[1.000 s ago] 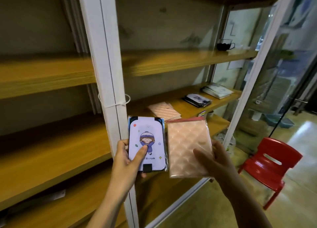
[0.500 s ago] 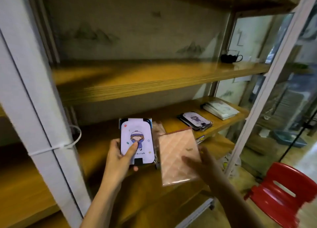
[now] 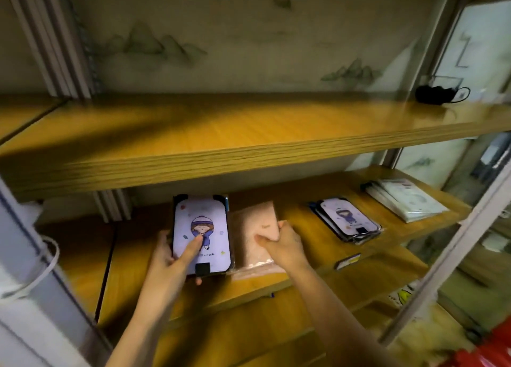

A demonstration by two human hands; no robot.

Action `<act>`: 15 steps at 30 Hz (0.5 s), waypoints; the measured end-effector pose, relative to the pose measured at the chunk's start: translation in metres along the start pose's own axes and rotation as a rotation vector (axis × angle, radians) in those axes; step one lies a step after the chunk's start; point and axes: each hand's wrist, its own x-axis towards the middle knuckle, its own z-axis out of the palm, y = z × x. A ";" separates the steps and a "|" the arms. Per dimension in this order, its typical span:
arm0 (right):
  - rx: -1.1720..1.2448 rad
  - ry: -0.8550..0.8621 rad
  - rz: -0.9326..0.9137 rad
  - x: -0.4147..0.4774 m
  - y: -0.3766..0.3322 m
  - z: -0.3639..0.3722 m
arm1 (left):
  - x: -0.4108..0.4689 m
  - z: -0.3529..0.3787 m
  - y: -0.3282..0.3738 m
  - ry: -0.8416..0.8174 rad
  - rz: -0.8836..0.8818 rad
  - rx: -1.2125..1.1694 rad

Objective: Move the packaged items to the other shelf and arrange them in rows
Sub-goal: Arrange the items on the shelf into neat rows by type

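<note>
wooden shelf (image 3: 318, 228): purple packet (image 3: 201, 232), pink packet (image 3: 255, 234) held.

Left hand (image 3: 168, 258) holds cartoon packet (image 3: 201, 232); right hand (image 3: 282, 242) grasps pink packet (image 3: 255, 228).

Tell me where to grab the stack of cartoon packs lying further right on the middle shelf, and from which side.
Take the stack of cartoon packs by its long edges, coming from the open shelf front. It lies flat and slightly angled on the middle shelf, its near short end facing the aisle, with bare wood either side, so fingers can probably slide under both edges.
</note>
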 end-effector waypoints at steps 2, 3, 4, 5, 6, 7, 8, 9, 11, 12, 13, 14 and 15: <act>-0.183 0.040 -0.037 0.005 0.004 0.000 | 0.001 0.006 -0.001 0.013 0.012 0.014; -0.292 0.050 -0.069 0.005 0.005 -0.002 | 0.003 0.010 -0.003 0.027 0.013 0.023; -0.402 0.053 -0.107 0.006 0.007 -0.005 | 0.005 0.015 -0.005 0.046 0.014 0.030; -0.493 0.053 -0.147 0.006 0.008 -0.010 | 0.007 0.021 -0.006 0.059 0.012 0.037; -0.555 0.047 -0.182 0.008 0.010 -0.016 | 0.009 0.027 -0.007 0.069 0.014 0.044; -0.587 0.038 -0.209 0.010 0.011 -0.025 | 0.010 0.036 -0.008 0.077 0.018 0.049; -0.600 0.026 -0.231 0.013 0.013 -0.036 | 0.012 0.046 -0.010 0.079 0.024 0.044; -0.606 0.015 -0.256 0.016 0.016 -0.048 | 0.013 0.058 -0.011 0.074 0.026 0.031; -0.636 0.011 -0.318 0.024 0.023 -0.078 | 0.014 0.085 -0.014 0.051 0.014 0.009; -0.658 0.007 -0.354 0.028 0.027 -0.095 | 0.014 0.100 -0.015 0.040 0.006 0.003; -0.683 0.001 -0.392 0.032 0.031 -0.112 | 0.015 0.115 -0.016 0.038 0.005 0.003; -0.712 0.003 -0.434 0.038 0.036 -0.130 | 0.016 0.130 -0.019 0.037 0.011 0.009; -0.743 0.014 -0.472 0.044 0.041 -0.147 | 0.016 0.145 -0.021 0.038 0.020 0.011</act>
